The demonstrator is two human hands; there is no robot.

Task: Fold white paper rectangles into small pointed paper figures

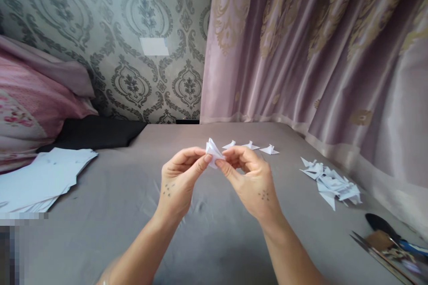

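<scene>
Between my two hands, above the grey cloth surface (113,218), is a small piece of folded white paper (214,152). My left hand (182,178) pinches its left side between thumb and fingers. On the right side, my right hand (252,178) pinches it the same way. The paper's pointed folds stick up between the fingertips, while its lower part is partly covered by the thumbs. Just beyond my right hand, three folded paper birds (269,149) stand in a row.
A heap of folded white paper pieces (334,182) lies to the right. Nearer me are scissors (377,254) and a dark-headed tool (381,225). Stacked white sheets (43,178) lie at the left beside a black cloth (100,131). A curtain (267,53) borders the right side.
</scene>
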